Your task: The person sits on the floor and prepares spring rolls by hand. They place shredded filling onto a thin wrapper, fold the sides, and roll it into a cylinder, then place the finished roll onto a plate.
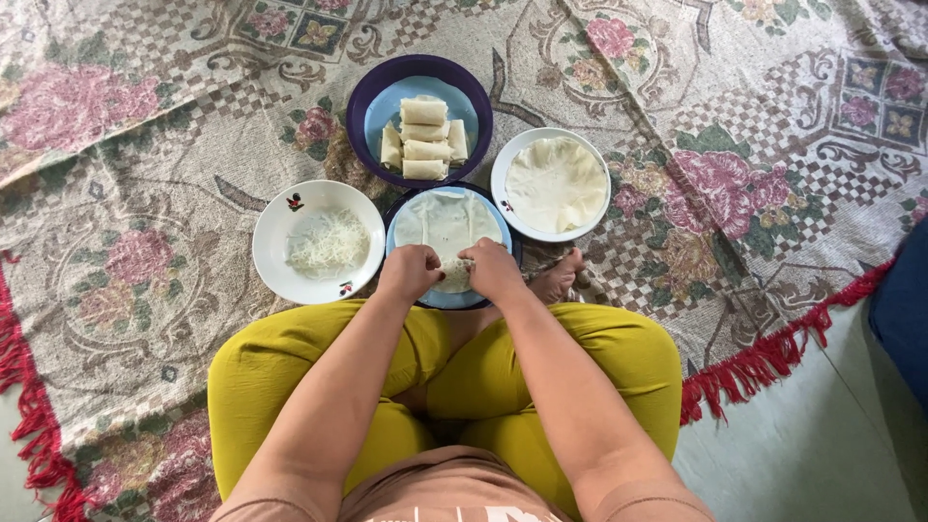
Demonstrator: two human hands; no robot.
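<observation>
I sit cross-legged on a patterned rug. A thin round wrapper (447, 220) lies on a blue plate (506, 235) in front of my knees. My left hand (409, 272) and my right hand (492, 270) both pinch its near edge, which is folded up between them. Whatever lies under the fold is hidden by my fingers. Beyond it, a dark purple bowl (367, 101) holds several finished pale rolls (423, 137).
A white plate (275, 232) with shredded white filling (329, 244) is on the left. Another white plate (503, 169) with stacked wrappers (556, 184) is on the right. The rug's red fringe (773, 353) borders bare floor at right, beside a dark blue object (904, 309).
</observation>
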